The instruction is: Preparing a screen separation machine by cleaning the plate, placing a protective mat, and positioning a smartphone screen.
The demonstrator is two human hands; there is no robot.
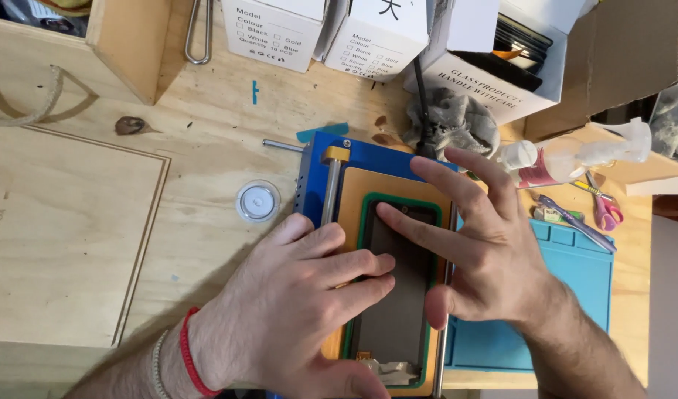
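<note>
Grip: our left hand (302,295) and right hand (479,244) both flat, unclenched, fingertips pressing dark rectangular phone screen (398,295) | screen sits in green-rimmed orange mould (353,196) on blue metal jig (368,151), counter centre | step: we judge seating the screen | next: even pressure; white spray bottle (568,159) at 2 o'clock.

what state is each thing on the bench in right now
left hand: flat, fingers pressing on the dark panel
right hand: flat, index finger pressing on the dark panel
dark panel: lying flat inside the green frame
green frame: seated on the orange pad
spray bottle: lying on its side
white box: flap open
round clear case: flat on the bench, untouched
</note>
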